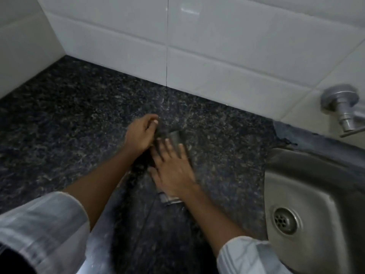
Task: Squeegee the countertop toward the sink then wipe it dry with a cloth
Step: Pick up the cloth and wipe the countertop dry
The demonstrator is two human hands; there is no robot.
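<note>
Striped sleeves (pixel 45 224) fill the lower corners of the frame, and from them two bare forearms reach up toward the middle of the dark speckled worktop (pixel 69 119). At centre frame the right hand (pixel 173 171) lies flat, fingers straight and spread, pressing down on a grey, blurred thing that looks like a folded cloth (pixel 176 138); one end shows above the fingertips and another below the wrist. Just to its left, the left hand (pixel 141 135) has its fingers curled round a dark edge beside the cloth; whether that is more cloth or a squeegee handle cannot be told through the blur. So the right grip is released and pressing, the left clenched on that dark thing.

The steel sink (pixel 308 194) sits at the right edge, its drain (pixel 286 220) in the lower right, a tap (pixel 343 107) on the white tiled wall (pixel 197 46) above it.

The drying wipe seems to be the step in hand. Done well, it probably calls for an even flat palm, overlapping strokes drawn rightward to the sink rim, and care along the wall joint at the top, where water tends to linger. Pale streaks near the wall suggest that patch needs a pass.
</note>
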